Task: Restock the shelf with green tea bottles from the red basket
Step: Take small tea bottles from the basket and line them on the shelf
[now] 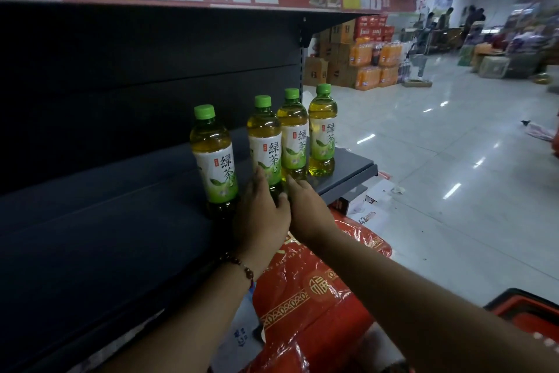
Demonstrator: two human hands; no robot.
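Four green tea bottles stand upright on the dark shelf, and your left hand cups the base of the second bottle, fingers relaxed against it; your right hand touches it too, grip unclear. The red basket sits low to your right, nearer that hand.

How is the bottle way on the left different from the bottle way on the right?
The leftmost bottle stands apart from the other bottles, with a gap beside it; the rightmost bottle stands close against its neighbour. The leftmost bottle shows its label's characters face on; the rightmost bottle's label is turned partly away. The left hand is right beside the leftmost bottle; no hand is near the rightmost bottle. Both are upright on the shelf, with green caps and yellow-green tea.
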